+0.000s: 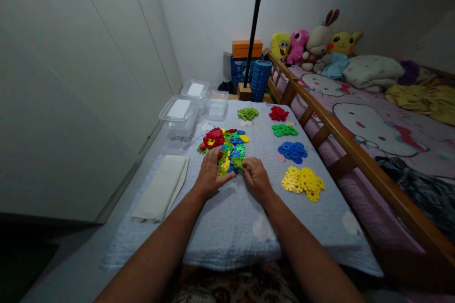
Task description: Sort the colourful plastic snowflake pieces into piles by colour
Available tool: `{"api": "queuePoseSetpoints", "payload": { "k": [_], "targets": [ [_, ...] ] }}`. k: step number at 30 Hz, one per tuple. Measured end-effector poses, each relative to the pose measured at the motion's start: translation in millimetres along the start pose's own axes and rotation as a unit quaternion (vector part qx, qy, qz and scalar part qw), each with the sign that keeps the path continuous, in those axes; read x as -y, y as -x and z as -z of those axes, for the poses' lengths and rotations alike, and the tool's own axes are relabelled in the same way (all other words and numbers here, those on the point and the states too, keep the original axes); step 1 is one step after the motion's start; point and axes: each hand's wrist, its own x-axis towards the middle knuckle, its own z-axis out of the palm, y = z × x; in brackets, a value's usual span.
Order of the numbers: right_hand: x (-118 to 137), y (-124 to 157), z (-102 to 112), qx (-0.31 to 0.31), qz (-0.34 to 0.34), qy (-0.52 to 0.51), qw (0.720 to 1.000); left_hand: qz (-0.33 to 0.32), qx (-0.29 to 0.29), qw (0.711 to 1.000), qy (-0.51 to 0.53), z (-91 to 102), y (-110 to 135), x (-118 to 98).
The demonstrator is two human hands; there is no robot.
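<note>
In the middle of the table lies a multicoloured build of interlocking plastic snowflake discs, with a large red round part at its far left. My left hand grips the build's near left side, fingers along the edge and thumb stretched across the front. At the near right corner, my right hand pinches a light green snowflake disc against the build. Its fingertips partly cover that disc. Whether the disc is slotted in cannot be made out.
Right of the build lie sorted piles of yellow, blue, green and red discs; light green discs lie behind. Clear plastic boxes stand back left, a folded cream cloth left. A wooden bed rail borders the right.
</note>
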Motion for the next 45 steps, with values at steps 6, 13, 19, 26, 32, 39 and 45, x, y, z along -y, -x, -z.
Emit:
{"api": "queuePoseSetpoints", "payload": {
  "k": [6, 13, 19, 26, 32, 39, 45],
  "targets": [
    [-9, 1, 4, -0.102, -0.124, -0.096, 0.982, 0.02, 0.009, 1.0, -0.013, 13.3, -3, 10],
    [-13, 2, 4, -0.13, -0.203, -0.137, 0.961, 0.054, 0.133, 0.988, -0.059, 26.1, 4, 21],
    [-16, 1, 3, -0.134, -0.225, -0.144, 0.954, 0.063, 0.141, 0.984, -0.09, 25.6, 9, 21],
    [-20, 0, -1, -0.148, -0.194, -0.093, 0.965, 0.034, 0.091, 0.993, -0.066, 20.4, -2, 13],
    [-21, -1, -1, -0.148, -0.18, -0.076, 0.969, 0.029, 0.044, 0.997, -0.054, 10.5, -5, 11],
    [-25, -2, 2, -0.174, -0.247, -0.173, 0.937, 0.009, 0.022, 0.999, -0.021, 4.9, -8, 6],
    [-30, -3, 3, -0.205, -0.269, -0.218, 0.915, 0.01, 0.001, 1.0, 0.006, 4.0, -14, 5]
  ]
}}
